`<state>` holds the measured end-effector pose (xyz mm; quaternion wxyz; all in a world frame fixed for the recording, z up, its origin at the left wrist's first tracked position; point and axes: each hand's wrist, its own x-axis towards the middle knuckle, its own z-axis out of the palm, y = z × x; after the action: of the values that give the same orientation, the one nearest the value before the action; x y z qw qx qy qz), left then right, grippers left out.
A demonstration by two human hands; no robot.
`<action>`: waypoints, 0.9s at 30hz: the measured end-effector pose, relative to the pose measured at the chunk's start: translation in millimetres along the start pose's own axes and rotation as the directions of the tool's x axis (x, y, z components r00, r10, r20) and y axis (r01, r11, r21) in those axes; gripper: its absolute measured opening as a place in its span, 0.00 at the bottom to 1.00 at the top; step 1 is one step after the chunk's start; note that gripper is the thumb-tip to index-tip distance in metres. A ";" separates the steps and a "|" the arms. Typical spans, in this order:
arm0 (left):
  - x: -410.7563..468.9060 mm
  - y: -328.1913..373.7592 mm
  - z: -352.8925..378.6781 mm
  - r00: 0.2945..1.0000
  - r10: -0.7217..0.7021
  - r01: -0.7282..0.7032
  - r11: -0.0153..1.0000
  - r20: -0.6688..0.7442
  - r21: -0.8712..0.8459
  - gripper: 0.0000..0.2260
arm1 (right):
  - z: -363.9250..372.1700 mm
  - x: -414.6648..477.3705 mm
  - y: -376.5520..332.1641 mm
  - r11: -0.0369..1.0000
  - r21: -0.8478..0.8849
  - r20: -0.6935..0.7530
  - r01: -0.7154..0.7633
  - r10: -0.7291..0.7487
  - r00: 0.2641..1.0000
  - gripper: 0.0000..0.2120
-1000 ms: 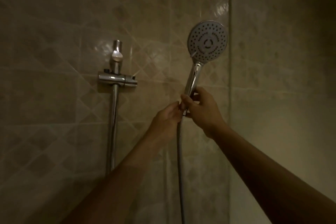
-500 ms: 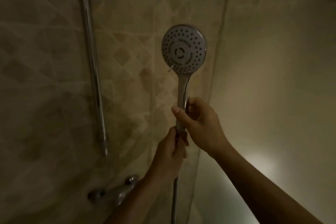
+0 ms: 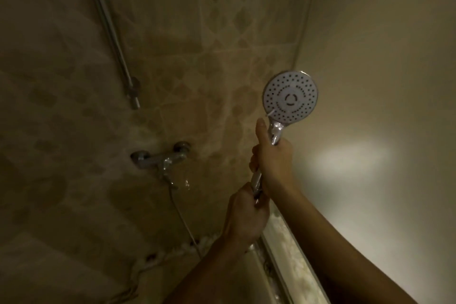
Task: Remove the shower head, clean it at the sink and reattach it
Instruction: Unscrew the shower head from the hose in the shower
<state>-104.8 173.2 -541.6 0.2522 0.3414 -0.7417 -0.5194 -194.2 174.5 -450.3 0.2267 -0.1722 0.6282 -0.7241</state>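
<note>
Held upright in mid-air right of the mixer tap, the shower head faces the camera, handle pointing down; the right grip wraps the handle and the left grip clasps its lower end.

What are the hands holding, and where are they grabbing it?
Both hold the shower head. The right hand grips the middle of its handle, thumb pointing up. The left hand grips the handle's bottom end, just below.
</note>
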 end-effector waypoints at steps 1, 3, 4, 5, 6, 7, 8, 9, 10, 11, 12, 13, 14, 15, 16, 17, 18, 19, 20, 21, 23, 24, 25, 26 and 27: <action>-4.5 -1.7 8.3 1.000 -0.019 0.019 1.000 -0.003 -0.007 0.06 | -9.9 1.7 5.9 0.999 -0.007 0.039 -0.036 0.036 0.999 0.14; -13.4 -3.5 23.1 0.997 -0.071 0.071 0.995 0.012 -0.068 0.11 | -29.5 4.5 13.3 0.989 0.023 0.181 -0.149 0.142 0.973 0.17; -18.7 -2.6 29.0 0.992 -0.116 0.121 0.985 0.048 -0.120 0.13 | -37.7 5.1 13.6 0.965 0.087 0.280 -0.247 0.215 0.936 0.20; -24.2 -0.4 33.9 0.980 -0.171 0.187 0.963 0.098 -0.193 0.13 | -45.6 6.8 12.0 0.926 0.144 0.383 -0.350 0.273 0.882 0.22; -28.9 2.0 38.0 0.964 -0.220 0.255 0.926 0.149 -0.280 0.14 | -51.8 8.5 9.3 0.895 0.157 0.467 -0.418 0.306 0.830 0.22; -31.9 4.5 41.8 0.952 -0.248 0.297 0.888 0.179 -0.350 0.15 | -57.7 10.9 7.5 0.900 0.115 0.516 -0.421 0.308 0.799 0.20; -33.2 6.3 44.6 0.950 -0.260 0.309 0.866 0.174 -0.394 0.16 | -62.7 12.8 6.8 0.936 0.017 0.526 -0.351 0.290 0.799 0.18; -32.6 8.4 45.7 0.955 -0.265 0.297 0.864 0.135 -0.405 0.15 | -66.6 12.1 5.9 0.968 -0.134 0.512 -0.211 0.250 0.822 0.16; -31.0 9.8 46.0 0.961 -0.266 0.274 0.881 0.074 -0.385 0.14 | -69.3 9.3 5.5 0.958 -0.280 0.484 -0.060 0.195 0.853 0.16; -29.1 10.7 45.5 0.965 -0.263 0.251 0.907 0.010 -0.338 0.13 | -71.6 6.2 7.2 0.923 -0.380 0.436 0.060 0.121 0.892 0.18; -26.8 10.9 44.8 0.966 -0.256 0.235 0.930 -0.041 -0.282 0.13 | -72.8 4.0 9.1 0.907 -0.404 0.365 0.114 0.045 0.930 0.19; -24.3 11.3 44.1 0.967 -0.245 0.222 0.945 -0.073 -0.239 0.14 | -74.0 3.0 10.7 0.921 -0.370 0.297 0.121 -0.006 0.955 0.20; -22.2 11.4 43.0 0.968 -0.234 0.211 0.953 -0.087 -0.216 0.14 | -75.3 4.0 12.9 0.942 -0.319 0.249 0.108 -0.026 0.968 0.20; -20.5 11.6 41.2 0.972 -0.220 0.199 0.958 -0.087 -0.205 0.14 | -76.7 6.0 13.9 0.961 -0.262 0.231 0.088 -0.026 0.973 0.19; -19.0 11.7 39.1 0.976 -0.205 0.185 0.961 -0.078 -0.204 0.14 | -77.4 8.0 13.7 0.973 -0.218 0.241 0.077 -0.023 0.970 0.17; -17.8 11.9 36.7 0.980 -0.189 0.173 0.961 -0.058 -0.216 0.13 | -78.5 9.4 12.8 0.980 -0.182 0.279 0.081 -0.027 0.960 0.15; -16.7 12.0 33.9 0.984 -0.175 0.163 0.958 -0.034 -0.235 0.13 | -79.6 10.3 12.5 0.987 -0.134 0.329 0.085 -0.037 0.944 0.11; -15.3 12.2 31.6 0.986 -0.164 0.156 0.957 -0.013 -0.247 0.13 | -80.7 10.4 12.0 0.993 -0.088 0.374 0.073 -0.035 0.927 0.08; -13.8 12.1 29.5 0.988 -0.153 0.148 0.959 -0.002 -0.243 0.13 | -81.2 9.7 11.2 0.998 -0.054 0.403 0.041 -0.016 0.915 0.08; -12.1 11.5 28.3 0.990 -0.141 0.138 0.965 -0.001 -0.223 0.13 | -80.5 8.4 10.3 0.999 -0.049 0.411 0.013 0.009 0.912 0.09; -9.2 8.2 25.6 0.993 -0.116 0.112 0.978 -0.012 -0.174 0.14 | -74.2 6.2 9.8 0.982 -0.172 0.380 0.079 -0.008 0.925 0.10; -8.2 6.0 23.6 0.995 -0.098 0.094 0.983 -0.014 -0.158 0.14 | -69.5 4.5 10.7 0.949 -0.278 0.343 0.150 -0.048 0.938 0.10; -7.2 3.4 21.3 0.997 -0.080 0.078 0.986 -0.008 -0.146 0.13 | -65.6 1.9 11.2 0.915 -0.355 0.293 0.190 -0.084 0.953 0.11; -6.2 0.4 18.4 0.998 -0.067 0.068 0.988 0.005 -0.138 0.13 | -62.3 -0.1 12.3 0.905 -0.379 0.241 0.195 -0.107 0.965 0.12; -5.3 -2.4 14.8 0.998 -0.060 0.062 0.989 0.021 -0.138 0.12 | -59.8 -1.8 12.6 0.915 -0.358 0.209 0.184 -0.113 0.971 0.12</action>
<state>-111.6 185.6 -548.9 0.2531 0.3413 -0.6952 -0.5798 -223.2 223.9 -471.7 0.1907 -0.3258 0.7163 -0.5869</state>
